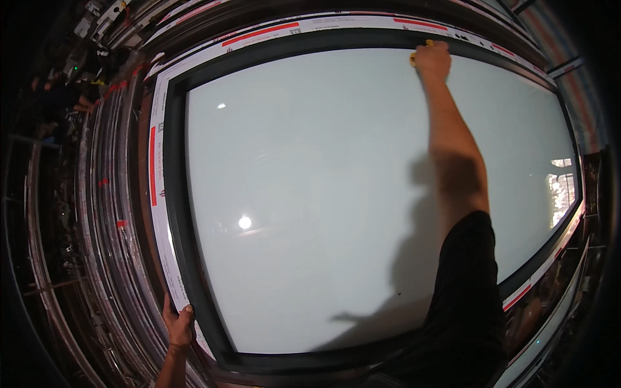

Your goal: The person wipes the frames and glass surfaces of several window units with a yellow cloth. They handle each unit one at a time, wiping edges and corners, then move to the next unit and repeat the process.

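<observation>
A large pale glass panel (310,194) lies before me in a dark frame (178,187), its outer edge covered with white and red printed film (154,165). My left hand (178,324) grips the frame's near left corner, thumb on the film and fingers along the outer side. Stretched far forward, my right hand (433,59) is closed round a small yellow object (414,59) at the far edge, where glass meets frame. Only bits of that object show between the fingers, so its kind cannot be made out. My arm and body cast a shadow on the glass.
Long bars or profiles (107,213) are stacked close along the left side. At the far left another person's arm (84,103) shows in the dark. A striped sheet (579,97) hangs at the far right. More long pieces (556,304) lie beyond the right edge.
</observation>
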`<act>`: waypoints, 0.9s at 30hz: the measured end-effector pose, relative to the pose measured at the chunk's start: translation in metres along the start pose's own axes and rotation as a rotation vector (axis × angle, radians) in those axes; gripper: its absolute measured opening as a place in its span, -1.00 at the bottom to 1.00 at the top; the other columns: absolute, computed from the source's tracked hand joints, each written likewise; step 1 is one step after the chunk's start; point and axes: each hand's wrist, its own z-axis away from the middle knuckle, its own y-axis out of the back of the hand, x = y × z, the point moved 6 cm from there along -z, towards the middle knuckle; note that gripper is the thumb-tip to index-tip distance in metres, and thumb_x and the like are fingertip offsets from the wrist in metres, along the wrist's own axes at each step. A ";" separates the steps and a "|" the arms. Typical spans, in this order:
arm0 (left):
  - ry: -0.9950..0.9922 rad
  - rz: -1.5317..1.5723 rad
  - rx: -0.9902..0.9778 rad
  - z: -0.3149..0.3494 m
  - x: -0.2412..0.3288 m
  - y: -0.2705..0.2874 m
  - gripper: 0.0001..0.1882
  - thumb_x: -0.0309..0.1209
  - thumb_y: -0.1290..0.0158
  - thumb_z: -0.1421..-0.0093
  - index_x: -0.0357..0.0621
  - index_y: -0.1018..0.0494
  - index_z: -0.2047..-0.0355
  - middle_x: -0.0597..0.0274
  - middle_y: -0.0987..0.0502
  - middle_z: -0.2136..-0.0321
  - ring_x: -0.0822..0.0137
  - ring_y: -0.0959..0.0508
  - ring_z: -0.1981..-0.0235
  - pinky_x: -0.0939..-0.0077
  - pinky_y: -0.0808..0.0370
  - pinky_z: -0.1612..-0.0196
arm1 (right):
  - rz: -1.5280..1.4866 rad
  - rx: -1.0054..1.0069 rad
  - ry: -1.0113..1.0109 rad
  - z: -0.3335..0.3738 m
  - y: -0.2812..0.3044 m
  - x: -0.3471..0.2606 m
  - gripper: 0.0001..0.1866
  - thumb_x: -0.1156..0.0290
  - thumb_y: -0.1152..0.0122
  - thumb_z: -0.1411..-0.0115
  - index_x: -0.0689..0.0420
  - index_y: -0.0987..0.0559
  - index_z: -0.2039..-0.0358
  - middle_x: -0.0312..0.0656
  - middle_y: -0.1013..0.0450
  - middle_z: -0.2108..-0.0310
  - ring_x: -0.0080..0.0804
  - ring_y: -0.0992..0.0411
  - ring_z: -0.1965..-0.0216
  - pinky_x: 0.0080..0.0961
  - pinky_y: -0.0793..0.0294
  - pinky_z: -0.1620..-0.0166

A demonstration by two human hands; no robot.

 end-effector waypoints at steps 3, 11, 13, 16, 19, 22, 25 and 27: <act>0.002 0.049 -0.034 -0.001 0.005 -0.006 -0.35 -0.31 -0.30 -0.19 -0.31 -0.32 -0.21 0.41 -0.48 0.32 0.59 -0.38 0.45 0.66 -0.34 0.40 | -0.078 -0.030 0.048 0.060 -0.009 -0.055 -0.46 0.21 -0.34 -0.13 0.25 -0.44 -0.03 0.19 -0.48 -0.02 0.14 -0.53 -0.04 -0.10 -0.53 -0.12; -0.035 -0.046 -0.057 -0.001 0.019 -0.012 -0.40 -0.31 -0.29 -0.21 -0.31 -0.34 -0.16 0.36 -0.50 0.37 0.55 -0.43 0.46 0.63 -0.42 0.38 | -0.497 -0.058 0.147 0.265 -0.056 -0.228 -0.66 0.57 -0.35 -0.03 0.35 -0.43 0.21 0.21 -0.39 0.17 0.11 -0.48 0.18 -0.06 -0.50 0.07; -0.060 -0.066 -0.071 -0.001 0.020 -0.012 -0.43 -0.32 -0.28 -0.21 -0.31 -0.35 -0.14 0.35 -0.50 0.38 0.54 -0.43 0.46 0.63 -0.42 0.38 | -0.556 -0.220 0.220 0.315 -0.068 -0.274 -0.80 0.57 -0.19 -0.12 0.33 -0.45 0.24 0.23 -0.40 0.18 0.11 -0.47 0.22 -0.04 -0.49 0.11; -0.041 -0.002 -0.086 -0.003 0.016 -0.014 -0.44 -0.34 -0.24 -0.23 -0.34 -0.35 -0.15 0.34 -0.51 0.35 0.53 -0.44 0.44 0.61 -0.43 0.35 | -0.519 -0.538 0.408 0.404 -0.089 -0.351 -0.74 0.53 -0.19 -0.12 0.14 -0.50 0.14 0.16 -0.47 0.08 0.16 -0.53 0.06 -0.01 -0.53 -0.03; -0.162 -0.060 -0.085 -0.001 0.022 -0.011 -0.47 -0.44 -0.21 -0.24 -0.35 -0.35 -0.18 0.36 -0.52 0.26 0.53 -0.45 0.35 0.63 -0.43 0.26 | -0.563 -0.716 0.345 0.395 -0.120 -0.350 -0.61 0.39 -0.27 -0.18 -0.01 -0.54 -0.05 0.09 -0.48 -0.09 0.07 -0.48 -0.12 -0.08 -0.47 -0.18; -0.067 0.010 -0.083 -0.002 0.014 -0.011 -0.50 -0.45 -0.22 -0.26 -0.36 -0.37 -0.16 0.34 -0.53 0.26 0.53 -0.45 0.34 0.62 -0.43 0.23 | -0.494 -0.827 0.571 0.389 -0.129 -0.343 -0.64 0.40 -0.18 -0.25 -0.04 -0.55 -0.07 0.02 -0.52 -0.08 0.04 -0.51 -0.10 -0.12 -0.50 -0.15; -0.089 0.024 -0.098 -0.002 0.013 -0.010 -0.55 -0.46 -0.20 -0.29 -0.35 -0.38 -0.13 0.33 -0.53 0.27 0.52 -0.46 0.34 0.60 -0.44 0.23 | -0.389 -1.027 0.672 0.400 -0.108 -0.329 -0.61 0.47 -0.25 -0.20 -0.03 -0.56 -0.06 0.04 -0.58 0.00 0.01 -0.56 -0.05 -0.15 -0.56 -0.07; -0.108 0.021 -0.118 -0.003 0.013 -0.011 -0.59 -0.48 -0.17 -0.30 -0.35 -0.38 -0.12 0.32 -0.54 0.27 0.52 -0.46 0.34 0.59 -0.44 0.24 | -0.324 -1.077 0.752 0.426 -0.070 -0.311 -0.59 0.53 -0.26 -0.15 0.00 -0.57 -0.04 0.06 -0.61 0.07 0.04 -0.59 0.03 -0.11 -0.59 0.01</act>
